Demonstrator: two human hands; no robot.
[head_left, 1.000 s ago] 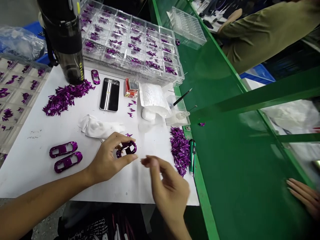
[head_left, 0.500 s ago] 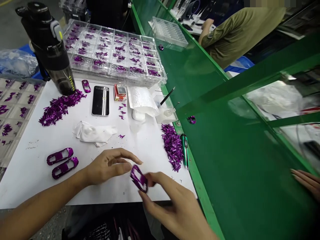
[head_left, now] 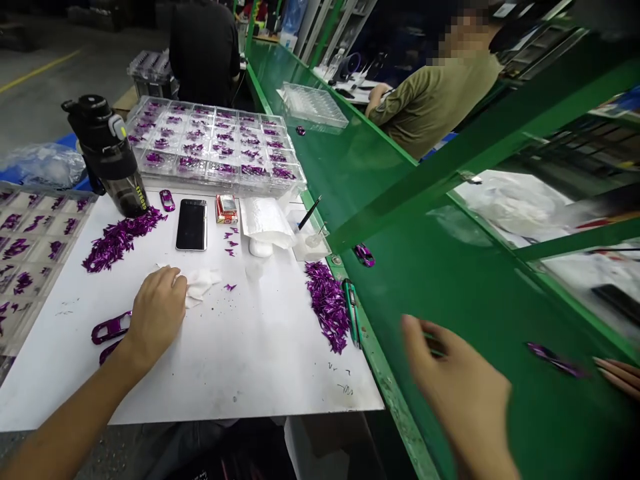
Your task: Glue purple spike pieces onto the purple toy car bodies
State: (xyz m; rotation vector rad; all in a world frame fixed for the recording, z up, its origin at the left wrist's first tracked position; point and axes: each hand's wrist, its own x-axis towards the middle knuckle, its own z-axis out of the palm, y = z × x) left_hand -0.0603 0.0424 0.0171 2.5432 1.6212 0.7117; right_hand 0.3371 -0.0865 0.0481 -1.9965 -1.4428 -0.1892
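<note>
The left hand [head_left: 157, 310] is on the left part of the white work surface [head_left: 260, 373], palm down, its fingertips on the near-left end of the crumpled white cloth [head_left: 200, 285]. The fingers hide the contact, so it cannot be told whether they grasp the cloth or only press on it. The right hand [head_left: 457, 380] is above the green surface [head_left: 415, 287], right of the white surface; its grip is released, thumb and curled fingers apart with nothing between them.

A purple car shell [head_left: 555, 360] is on the green surface, right of the right hand and just beside a co-worker's fingers [head_left: 617, 377]. It is blurred; its exact attitude is uncertain. A second car shell [head_left: 365, 255] lies farther away on the same surface. Two more, the far one [head_left: 107, 329] and the near one [head_left: 109, 351], lie by the left wrist, partly covered.

A pile of purple pieces [head_left: 327, 307] lies at the right edge of the white surface, left of a green cutter [head_left: 352, 313].
</note>
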